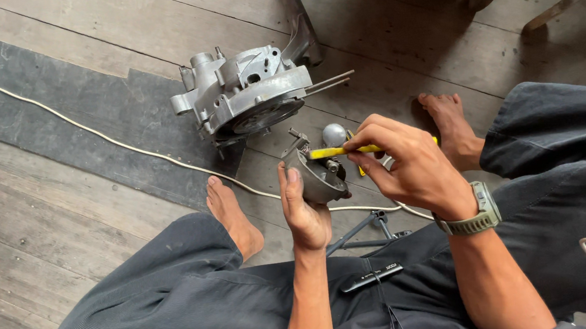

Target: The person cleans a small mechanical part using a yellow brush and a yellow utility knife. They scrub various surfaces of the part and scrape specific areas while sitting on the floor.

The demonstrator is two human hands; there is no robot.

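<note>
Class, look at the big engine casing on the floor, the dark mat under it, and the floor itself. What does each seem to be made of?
Engine casing: probably cast aluminium, judging by its dull silver-grey, slightly rough surface. Mat: likely rubber, being flat, matte dark grey and scuffed. Floor: weathered wooden planks, with visible grain and seams, unpainted.

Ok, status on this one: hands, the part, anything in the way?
Left hand cups small grey metal housing. Right hand pinches yellow tool, tip at the housing. Engine casing apart on floor. White cable underneath.

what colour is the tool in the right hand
Yellow tool, pinched in the right hand; the head view shows it.
</note>
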